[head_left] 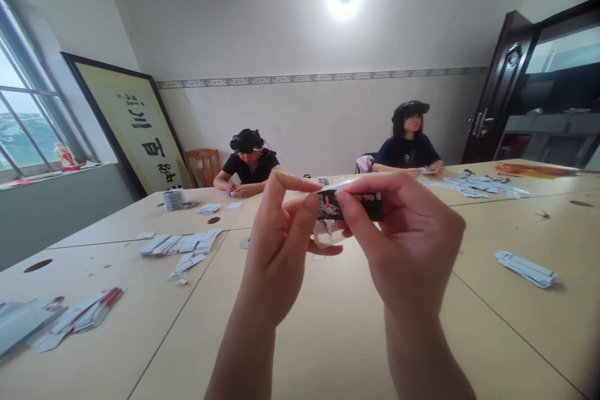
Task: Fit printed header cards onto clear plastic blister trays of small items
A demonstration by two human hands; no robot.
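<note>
Both my hands are raised above the table point(328, 331) and pinch one small dark printed card packet point(370, 205) with a clear wrapper point(328, 232) hanging under it. My left hand point(281, 244) grips its left end between thumb and fingers. At the right end, my right hand point(407, 244) holds it with the thumb on top. Much of the packet is hidden behind my fingers.
Flat card stacks lie on the table at the left point(182, 245), front left point(70, 322) and right point(527, 267). Two other people sit at the far side, one at centre point(248, 165) and one at right point(409, 147), with more cards point(473, 184). A window is on the left.
</note>
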